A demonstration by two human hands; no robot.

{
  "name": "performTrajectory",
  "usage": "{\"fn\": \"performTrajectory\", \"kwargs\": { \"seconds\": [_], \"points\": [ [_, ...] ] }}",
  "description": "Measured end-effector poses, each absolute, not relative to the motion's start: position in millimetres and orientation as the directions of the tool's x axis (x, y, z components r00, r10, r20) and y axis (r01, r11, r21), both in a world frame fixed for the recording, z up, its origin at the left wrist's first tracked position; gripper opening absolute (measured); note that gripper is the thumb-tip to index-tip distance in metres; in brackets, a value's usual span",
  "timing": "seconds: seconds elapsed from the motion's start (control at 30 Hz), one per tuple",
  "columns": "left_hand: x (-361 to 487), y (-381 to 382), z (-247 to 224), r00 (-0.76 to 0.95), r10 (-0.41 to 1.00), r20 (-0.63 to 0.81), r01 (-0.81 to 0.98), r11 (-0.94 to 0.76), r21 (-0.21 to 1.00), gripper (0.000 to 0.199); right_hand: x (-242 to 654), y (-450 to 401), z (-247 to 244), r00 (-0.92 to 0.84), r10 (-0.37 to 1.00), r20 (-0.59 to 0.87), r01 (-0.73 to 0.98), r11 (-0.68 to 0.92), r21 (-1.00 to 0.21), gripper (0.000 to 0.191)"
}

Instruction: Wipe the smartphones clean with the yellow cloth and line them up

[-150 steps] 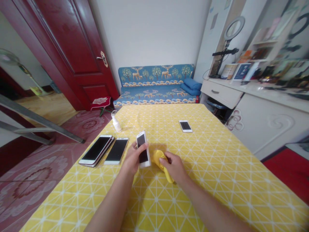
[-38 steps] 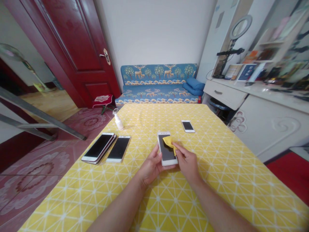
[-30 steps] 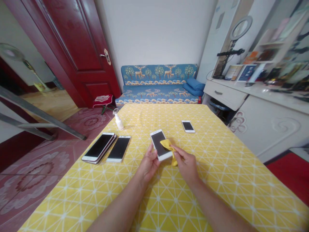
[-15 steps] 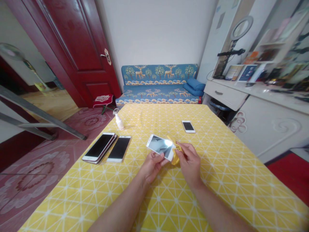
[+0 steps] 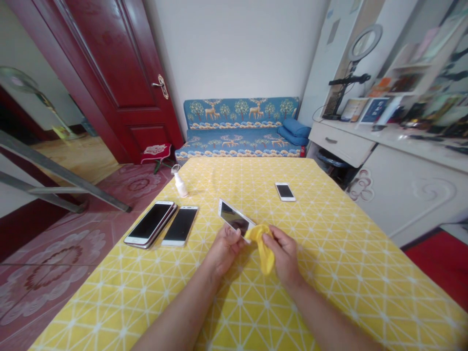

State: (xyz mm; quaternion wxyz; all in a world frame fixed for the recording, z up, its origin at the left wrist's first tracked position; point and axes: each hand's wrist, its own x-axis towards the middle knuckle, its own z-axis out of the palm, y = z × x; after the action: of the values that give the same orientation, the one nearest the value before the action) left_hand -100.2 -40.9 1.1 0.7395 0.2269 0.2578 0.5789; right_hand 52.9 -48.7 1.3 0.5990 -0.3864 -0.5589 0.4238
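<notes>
Phone in hand [image 5: 235, 218]: here we are above the middle of the near half of the table, white body tilted, dark screen in view, one end pointing up and to our left.
Left hand [image 5: 224, 251]: we see it clamped on the lower end of that phone, thumb by the screen's near edge.
Right hand [image 5: 284, 251]: fingers and thumb pinched together on the yellow cloth [image 5: 265, 253], just beside the phone's right end.
Yellow cloth: bunched, one fold lapping over the phone's right end in our view, the rest hanging down from the fingers (a bright yellow, close to the tablecloth's own).
Left side: we spot the big phone [image 5: 150, 223], face up on top of a darker-edged piece [image 5: 165, 225] that we can barely make out; just beside it, the middle phone [image 5: 180, 225] lies flat, screen up.
Spray bottle [image 5: 180, 187]: white, upright, near the table's left edge, beyond those phones.
Right side: small phone [image 5: 285, 191], white, face up, well apart from both hands.
Tablecloth [image 5: 256, 312]: yellow with white crossing lines, under it all.
Background: we get a blue patterned sofa [image 5: 239, 139] beyond the table, and a red door [image 5: 117, 63] off to the left.
</notes>
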Motion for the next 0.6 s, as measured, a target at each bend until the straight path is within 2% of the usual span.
{"fn": "performTrajectory", "kwargs": {
  "seconds": [0.07, 0.13, 0.2, 0.27, 0.33, 0.4, 0.5, 0.6],
  "points": [
    [-95.8, -43.7, 5.6, 0.165, 0.985, -0.047, -0.71, 0.152, 0.687, 0.023, 56.7, -43.8, -1.8, 0.222, 0.942, 0.253, -0.121, 0.284, -0.951, 0.018],
    [-92.2, -44.3, 5.9, 0.194, 0.981, -0.011, -0.701, 0.147, 0.698, 0.03, 57.6, -42.7, -1.5, 0.296, 0.91, 0.291, -0.039, 0.316, -0.948, 0.019],
    [-90.6, -43.2, 3.2, 0.214, 0.977, -0.017, -0.721, 0.169, 0.672, 0.035, 54.9, -46.4, 1.7, 0.181, 0.886, 0.427, 0.092, 0.417, -0.904, 0.015],
    [-91.0, -41.6, 0.4, 0.225, 0.973, -0.047, -0.736, 0.201, 0.647, 0.036, 49.3, -52.7, 4.7, -0.035, 0.835, 0.549, 0.168, 0.546, -0.821, 0.02],
    [-92.0, -40.4, 0.4, 0.223, 0.97, -0.096, -0.741, 0.233, 0.63, 0.026, 42.7, -57.9, 5.0, -0.204, 0.76, 0.617, 0.196, 0.649, -0.735, 0.03],
    [-92.1, -40.4, 3.6, 0.225, 0.959, -0.171, -0.746, 0.282, 0.603, 0.015, 36.9, -60.0, 2.4, -0.29, 0.689, 0.664, 0.235, 0.724, -0.648, 0.036],
    [-89.5, -42.2, 9.3, 0.257, 0.933, -0.253, -0.752, 0.357, 0.554, 0.027, 31.8, -58.8, -2.5, -0.403, 0.623, 0.67, 0.326, 0.782, -0.531, 0.044],
    [-86.3, -45.5, 8.3, 0.283, 0.932, -0.227, -0.751, 0.362, 0.552, 0.035, 31.1, -57.4, -3.4, -0.539, 0.63, 0.559, 0.44, 0.776, -0.451, 0.053]
  ]
}}
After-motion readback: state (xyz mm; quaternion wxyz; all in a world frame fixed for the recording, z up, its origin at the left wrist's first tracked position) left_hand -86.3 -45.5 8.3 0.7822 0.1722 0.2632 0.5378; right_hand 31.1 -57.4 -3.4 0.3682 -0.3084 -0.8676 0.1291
